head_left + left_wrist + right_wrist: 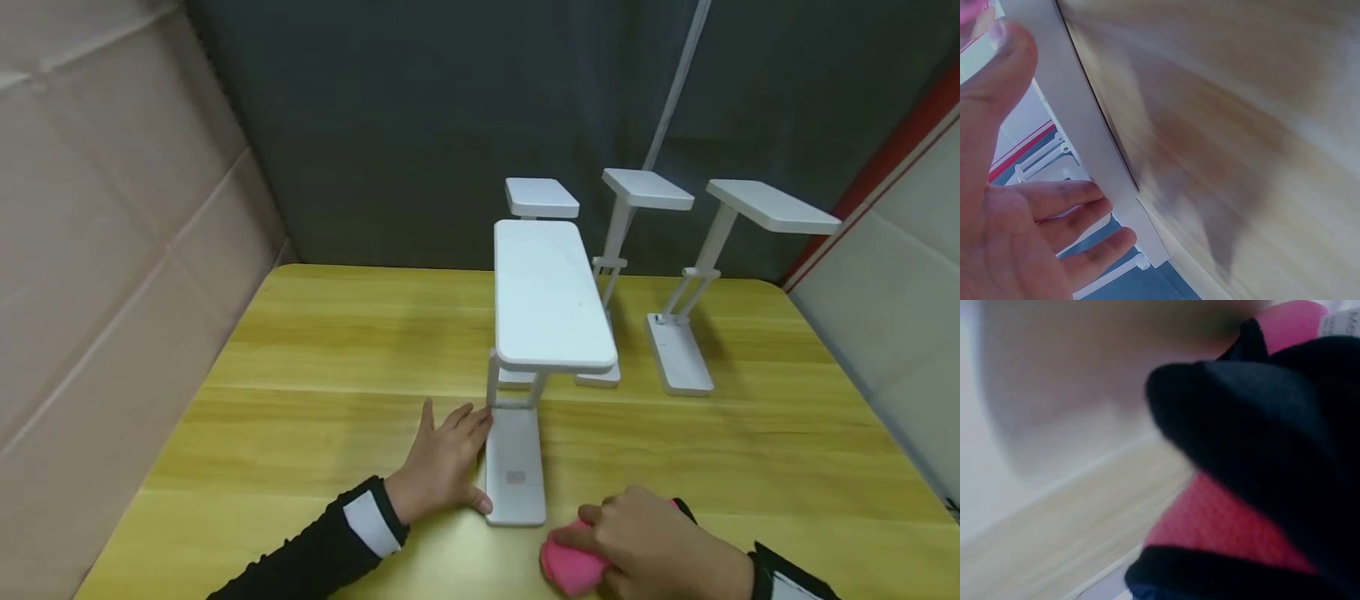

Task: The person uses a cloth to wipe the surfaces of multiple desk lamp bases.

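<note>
A white folding desk lamp stands near the middle of the table, its flat head tilted over its long base. My left hand is spread along the left side of that base, thumb near the front corner and fingertips at the side edge. In the left wrist view the fingers are mostly straight beside the white base. To the right of the lamp's front end, my right hand grips a soft pink fabric thing. Up close it shows fuzzy black parts and a white label.
Behind stand three similar white lamps, with heads at back center, right of it and farthest right. The wood-grain table meets a dark curtain, with a beige wall left and a pale panel right.
</note>
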Demonstrator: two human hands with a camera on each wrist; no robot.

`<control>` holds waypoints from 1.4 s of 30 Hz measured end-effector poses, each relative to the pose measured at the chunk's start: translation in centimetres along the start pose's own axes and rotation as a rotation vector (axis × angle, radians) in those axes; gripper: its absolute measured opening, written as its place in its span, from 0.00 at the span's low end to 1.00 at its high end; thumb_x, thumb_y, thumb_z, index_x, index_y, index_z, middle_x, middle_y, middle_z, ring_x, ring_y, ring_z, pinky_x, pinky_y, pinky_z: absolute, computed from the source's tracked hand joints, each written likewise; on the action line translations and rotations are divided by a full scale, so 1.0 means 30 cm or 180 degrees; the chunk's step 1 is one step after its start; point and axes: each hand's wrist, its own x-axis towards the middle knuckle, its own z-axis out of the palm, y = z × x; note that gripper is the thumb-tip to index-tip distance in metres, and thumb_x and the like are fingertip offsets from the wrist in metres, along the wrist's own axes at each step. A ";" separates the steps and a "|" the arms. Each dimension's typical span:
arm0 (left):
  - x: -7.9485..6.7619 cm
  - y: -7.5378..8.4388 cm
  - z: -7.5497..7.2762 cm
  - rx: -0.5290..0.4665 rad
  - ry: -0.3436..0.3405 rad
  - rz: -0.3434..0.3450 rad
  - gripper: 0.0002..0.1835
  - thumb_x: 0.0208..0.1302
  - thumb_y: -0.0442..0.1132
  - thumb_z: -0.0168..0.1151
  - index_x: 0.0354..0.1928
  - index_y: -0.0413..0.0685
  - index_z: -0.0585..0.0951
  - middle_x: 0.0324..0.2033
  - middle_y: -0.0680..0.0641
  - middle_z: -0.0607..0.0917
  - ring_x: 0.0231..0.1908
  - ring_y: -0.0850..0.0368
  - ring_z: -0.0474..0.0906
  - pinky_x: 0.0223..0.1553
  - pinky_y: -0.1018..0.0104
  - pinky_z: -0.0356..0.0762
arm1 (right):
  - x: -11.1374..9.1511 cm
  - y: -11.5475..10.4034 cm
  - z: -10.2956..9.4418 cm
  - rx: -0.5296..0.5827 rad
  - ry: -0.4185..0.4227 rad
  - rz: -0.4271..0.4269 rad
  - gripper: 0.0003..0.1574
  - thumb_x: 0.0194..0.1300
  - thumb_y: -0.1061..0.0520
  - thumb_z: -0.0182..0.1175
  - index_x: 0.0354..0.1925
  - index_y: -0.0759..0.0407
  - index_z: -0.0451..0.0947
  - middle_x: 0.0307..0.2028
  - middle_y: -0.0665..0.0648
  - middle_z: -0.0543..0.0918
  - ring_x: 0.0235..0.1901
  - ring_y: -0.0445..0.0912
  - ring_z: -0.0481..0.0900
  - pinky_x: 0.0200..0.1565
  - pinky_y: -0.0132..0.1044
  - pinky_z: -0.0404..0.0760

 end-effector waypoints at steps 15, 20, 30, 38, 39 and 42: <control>0.001 0.002 -0.008 -0.0073 -0.0035 -0.0052 0.61 0.27 0.74 0.64 0.63 0.43 0.61 0.63 0.47 0.64 0.61 0.44 0.58 0.53 0.27 0.46 | 0.127 -0.146 0.119 -0.0629 0.0766 0.0272 0.26 0.44 0.51 0.61 0.46 0.42 0.71 0.22 0.47 0.70 0.12 0.39 0.58 0.12 0.27 0.56; 0.006 0.000 -0.011 -0.0053 -0.0071 -0.0075 0.61 0.27 0.74 0.64 0.63 0.43 0.61 0.63 0.47 0.63 0.61 0.44 0.57 0.54 0.27 0.46 | 0.040 -0.113 0.120 -0.0484 0.0791 0.0543 0.29 0.38 0.53 0.61 0.45 0.43 0.74 0.23 0.46 0.70 0.13 0.38 0.58 0.13 0.27 0.56; -0.006 -0.015 0.003 -0.0183 -0.0013 -0.0093 0.61 0.26 0.73 0.64 0.63 0.42 0.61 0.63 0.46 0.63 0.61 0.44 0.58 0.53 0.26 0.44 | 0.019 -0.125 0.072 -0.0509 0.0659 0.0480 0.24 0.51 0.40 0.61 0.47 0.43 0.73 0.23 0.47 0.71 0.13 0.37 0.59 0.11 0.27 0.56; -0.007 -0.009 0.008 -0.0342 0.0016 -0.0069 0.61 0.27 0.72 0.65 0.64 0.43 0.60 0.64 0.47 0.62 0.61 0.43 0.58 0.52 0.25 0.45 | 0.162 -0.172 0.113 -0.0617 0.0674 0.0345 0.25 0.47 0.48 0.62 0.47 0.41 0.72 0.21 0.47 0.70 0.12 0.38 0.58 0.11 0.28 0.55; -0.006 -0.008 0.008 -0.0333 0.0007 -0.0060 0.61 0.27 0.72 0.64 0.64 0.43 0.60 0.64 0.47 0.62 0.61 0.43 0.58 0.52 0.25 0.45 | 0.155 -0.170 0.110 -0.0597 0.0610 0.0423 0.26 0.44 0.51 0.62 0.46 0.40 0.72 0.21 0.47 0.69 0.12 0.39 0.58 0.11 0.28 0.55; -0.006 -0.007 0.004 -0.0303 -0.0003 -0.0081 0.61 0.27 0.72 0.65 0.63 0.43 0.60 0.64 0.47 0.62 0.61 0.43 0.58 0.52 0.25 0.46 | 0.122 -0.152 0.102 -0.0487 0.0514 0.0636 0.29 0.40 0.52 0.61 0.47 0.40 0.74 0.22 0.49 0.70 0.12 0.40 0.60 0.11 0.29 0.56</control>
